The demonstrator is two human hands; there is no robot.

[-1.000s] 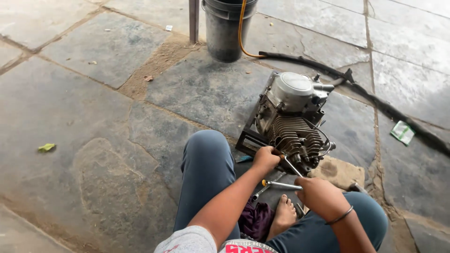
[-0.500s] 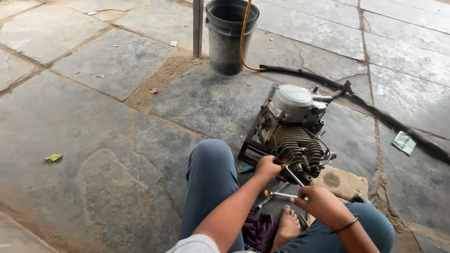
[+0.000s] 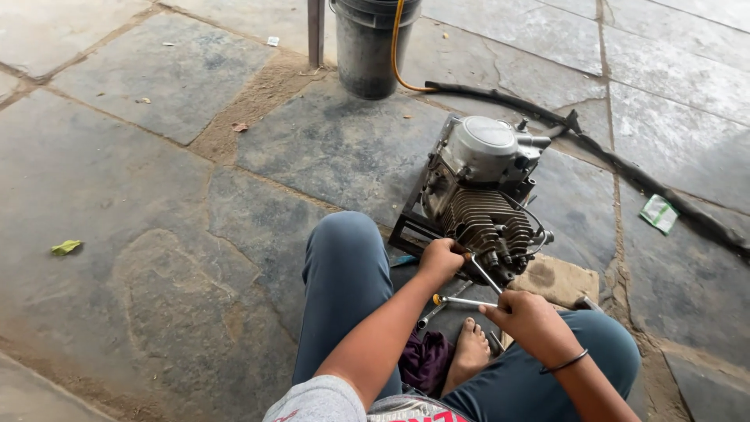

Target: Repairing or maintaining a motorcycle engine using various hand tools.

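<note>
A grey motorcycle engine (image 3: 484,184) with cooling fins sits on a dark metal frame (image 3: 408,228) on the stone floor, just beyond my knees. My left hand (image 3: 441,258) is closed against the engine's near lower side, gripping a thin metal bar there. My right hand (image 3: 525,314) is closed on a slim metal tool (image 3: 461,300) with a yellow tip that points left. My bare foot (image 3: 469,352) rests below the hands, beside a purple rag (image 3: 426,361).
A dark bucket (image 3: 373,47) with a yellow hose (image 3: 397,55) stands beyond the engine beside a metal post (image 3: 316,31). A black hose (image 3: 625,168) runs across the floor at right. A brown cloth (image 3: 558,280) lies under the engine's near right side.
The view has shifted and the engine looks closer. My right hand has stayed on the tool and my left hand remains at the engine's near side.
</note>
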